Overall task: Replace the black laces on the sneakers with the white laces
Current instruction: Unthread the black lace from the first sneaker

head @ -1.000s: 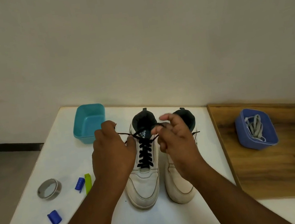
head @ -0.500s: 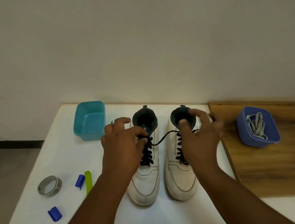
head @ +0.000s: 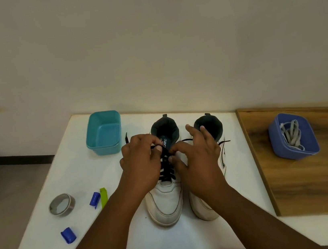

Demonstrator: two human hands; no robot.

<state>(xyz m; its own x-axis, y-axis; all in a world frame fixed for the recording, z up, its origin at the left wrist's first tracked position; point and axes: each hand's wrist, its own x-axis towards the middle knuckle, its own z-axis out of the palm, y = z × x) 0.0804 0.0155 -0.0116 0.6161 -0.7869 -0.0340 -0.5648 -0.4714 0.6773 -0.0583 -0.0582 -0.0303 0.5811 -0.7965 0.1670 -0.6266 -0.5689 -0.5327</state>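
Two white sneakers stand side by side on the white table [head: 195, 236], toes toward me. The left sneaker [head: 166, 204] carries a black lace [head: 166, 171] crossed over its tongue. My left hand [head: 141, 163] pinches that lace near the top eyelets on the left side. My right hand [head: 198, 161] pinches it from the right and covers most of the right sneaker [head: 223, 154]. Loose black lace ends stick out past both hands. The white laces [head: 291, 136] lie bundled in a blue tub [head: 296, 154] on the right.
An empty teal tub [head: 103, 132] stands at the table's back left. A roll of grey tape [head: 61, 204], two blue clips [head: 94, 198] [head: 68, 235] and a green clip [head: 103, 197] lie at the left. A wooden board [head: 315, 187] adjoins the table's right side.
My right hand has come back from the right sneaker's collar to the left sneaker's lace. My left hand stays at the top eyelets.
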